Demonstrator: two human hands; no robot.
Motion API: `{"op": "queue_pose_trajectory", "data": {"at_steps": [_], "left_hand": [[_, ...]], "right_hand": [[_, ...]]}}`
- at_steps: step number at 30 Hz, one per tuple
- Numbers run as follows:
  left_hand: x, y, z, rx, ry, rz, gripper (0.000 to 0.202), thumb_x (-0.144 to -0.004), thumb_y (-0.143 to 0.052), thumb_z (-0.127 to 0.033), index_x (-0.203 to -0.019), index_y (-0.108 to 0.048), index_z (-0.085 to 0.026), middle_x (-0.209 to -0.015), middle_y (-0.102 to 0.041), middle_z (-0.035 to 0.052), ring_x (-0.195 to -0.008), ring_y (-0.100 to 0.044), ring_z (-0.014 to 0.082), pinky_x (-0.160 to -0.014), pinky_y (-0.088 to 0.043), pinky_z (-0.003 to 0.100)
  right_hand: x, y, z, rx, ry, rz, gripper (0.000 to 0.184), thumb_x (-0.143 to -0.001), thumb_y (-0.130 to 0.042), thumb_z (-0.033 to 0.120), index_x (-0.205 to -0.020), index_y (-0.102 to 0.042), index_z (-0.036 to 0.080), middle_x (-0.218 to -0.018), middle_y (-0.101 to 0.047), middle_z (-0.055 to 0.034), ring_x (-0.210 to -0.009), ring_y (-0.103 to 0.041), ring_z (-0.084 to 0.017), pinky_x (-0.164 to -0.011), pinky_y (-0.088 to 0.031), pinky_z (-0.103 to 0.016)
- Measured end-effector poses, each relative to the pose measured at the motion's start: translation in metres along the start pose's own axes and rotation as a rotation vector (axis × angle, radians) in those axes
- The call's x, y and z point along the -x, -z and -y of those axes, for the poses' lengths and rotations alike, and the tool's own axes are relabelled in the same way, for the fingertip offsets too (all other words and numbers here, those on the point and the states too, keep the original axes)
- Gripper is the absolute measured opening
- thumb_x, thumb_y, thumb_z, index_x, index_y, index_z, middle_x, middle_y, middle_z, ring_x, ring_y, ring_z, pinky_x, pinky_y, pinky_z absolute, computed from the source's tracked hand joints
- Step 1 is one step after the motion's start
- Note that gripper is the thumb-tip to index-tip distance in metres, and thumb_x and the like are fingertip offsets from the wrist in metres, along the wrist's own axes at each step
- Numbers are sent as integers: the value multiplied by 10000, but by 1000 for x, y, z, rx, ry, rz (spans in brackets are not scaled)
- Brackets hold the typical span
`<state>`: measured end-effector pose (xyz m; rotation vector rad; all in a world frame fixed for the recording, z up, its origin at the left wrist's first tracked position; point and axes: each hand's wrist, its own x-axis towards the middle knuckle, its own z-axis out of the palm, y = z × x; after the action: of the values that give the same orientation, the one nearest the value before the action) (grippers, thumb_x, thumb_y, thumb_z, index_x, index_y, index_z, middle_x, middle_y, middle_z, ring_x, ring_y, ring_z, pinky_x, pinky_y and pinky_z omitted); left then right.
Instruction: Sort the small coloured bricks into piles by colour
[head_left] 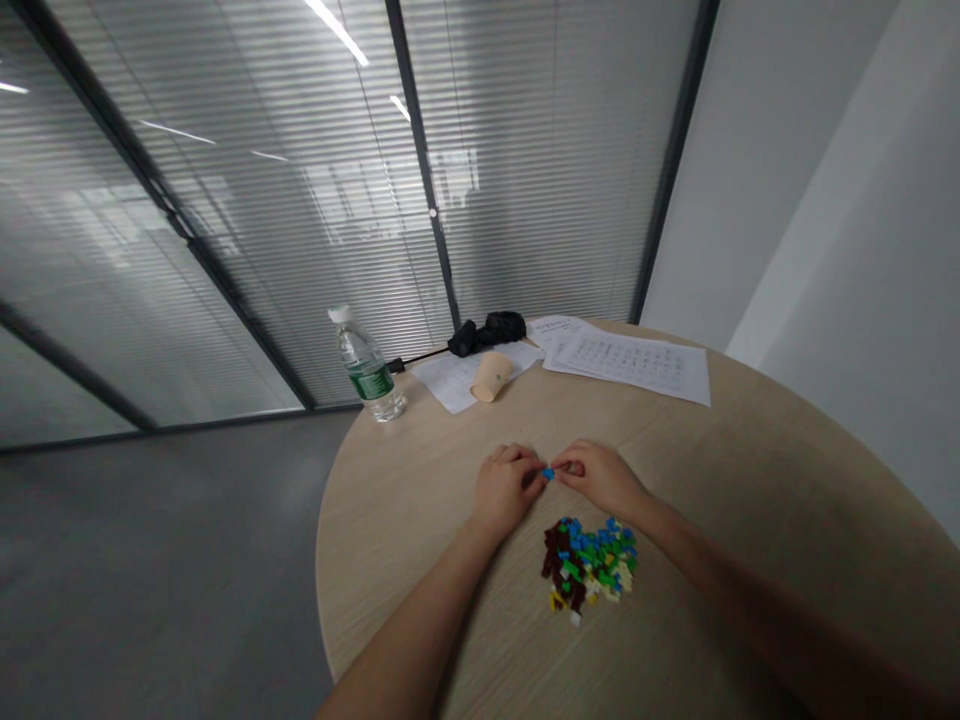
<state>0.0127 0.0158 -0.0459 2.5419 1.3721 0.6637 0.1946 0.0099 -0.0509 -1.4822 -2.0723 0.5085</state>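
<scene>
Both hands meet over the wooden table, fingertips close together. Between them is a small blue toy brick (548, 473). My left hand (508, 487) is closed, its fingers pinching the brick from the left. From the right, my right hand (598, 473) pinches at the same brick with thumb and forefinger. Whether the blue piece is one brick or more is too small to tell. Nearer to me, between my forearms, lies a loose pile of small toy bricks (592, 560) in dark red, blue, green, cream, yellow and white.
A round wooden table (405, 530) fills the lower middle. Toward its far edge stand a water bottle (371, 372) and a paper cup (491, 377) on its side. Printed sheets (637, 362) and a black folded bundle (502, 328) lie there too. Glass panels with blinds rise behind.
</scene>
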Motion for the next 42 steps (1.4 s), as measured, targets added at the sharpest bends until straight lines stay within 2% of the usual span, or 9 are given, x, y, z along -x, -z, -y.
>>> {"op": "queue_pose_trajectory", "data": {"at_steps": [5, 9, 13, 15, 17, 25, 31, 33, 42], "left_hand": [[0, 4, -2, -29, -13, 11, 196, -823, -604, -277, -992, -674, -207, -991, -629, 48, -932, -541, 200, -830, -439, 321], [3, 17, 1, -37, -30, 33, 247, -834, -580, -304, -1043, -649, -193, -1019, -625, 63, -960, -539, 212, -857, -439, 330], [8, 35, 11, -25, -54, 167, 363, -776, -624, -293, -1120, -604, -177, -1089, -601, 78, -996, -539, 225, -894, -439, 341], [9, 41, 16, 17, -73, 248, 383, -755, -639, -269, -1121, -605, -159, -1136, -581, 86, -1035, -533, 225, -933, -425, 334], [9, 44, 21, 56, -70, 276, 376, -747, -638, -220, -1117, -611, -157, -1156, -574, 85, -1067, -527, 217, -970, -404, 320], [8, 36, 26, 96, -58, 189, 226, -781, -605, -182, -1000, -663, -181, -1079, -596, 67, -1006, -556, 192, -924, -431, 292], [6, 20, 11, -22, -42, 125, 414, -769, -658, -374, -1139, -603, -196, -1136, -585, 72, -1043, -521, 236, -913, -421, 370], [3, 14, 7, -30, -42, 107, 416, -774, -656, -400, -1145, -606, -218, -1143, -585, 62, -1053, -513, 235, -914, -413, 375], [-7, 2, 7, 36, -38, 57, 259, -771, -685, -329, -1022, -682, -265, -1092, -605, 28, -1039, -526, 208, -904, -416, 344]], "right_hand": [[0, 1, -1, -24, -1, 1, 170, -793, -600, 260, -884, -716, 175, -855, -674, -61, -677, -593, -153, -645, -442, -258], [8, 15, -5, -47, 14, 20, 175, -805, -569, 235, -888, -707, 166, -859, -677, -69, -716, -600, -158, -663, -447, -255], [30, 35, -15, -58, 39, 99, 138, -776, -573, 199, -791, -706, 165, -763, -672, -55, -666, -592, -158, -622, -436, -251], [41, 40, -19, -71, 47, 146, 130, -769, -584, 211, -770, -703, 162, -719, -661, -49, -638, -589, -155, -599, -433, -244], [49, 42, -22, -88, 54, 180, 133, -769, -590, 222, -786, -704, 155, -727, -655, -53, -632, -588, -152, -588, -436, -239], [60, 45, -24, -148, 90, 240, 181, -812, -562, 264, -821, -708, 159, -780, -643, -63, -642, -570, -144, -591, -439, -242], [61, 48, -18, -123, 62, 248, 174, -811, -554, 237, -808, -708, 155, -780, -628, -62, -642, -567, -144, -590, -437, -245], [61, 47, -16, -111, 57, 241, 173, -813, -548, 222, -807, -707, 155, -767, -619, -57, -646, -564, -145, -591, -430, -246], [61, 48, -9, -86, 39, 253, 170, -806, -543, 183, -827, -709, 156, -755, -624, -50, -646, -561, -143, -593, -416, -239]]}}
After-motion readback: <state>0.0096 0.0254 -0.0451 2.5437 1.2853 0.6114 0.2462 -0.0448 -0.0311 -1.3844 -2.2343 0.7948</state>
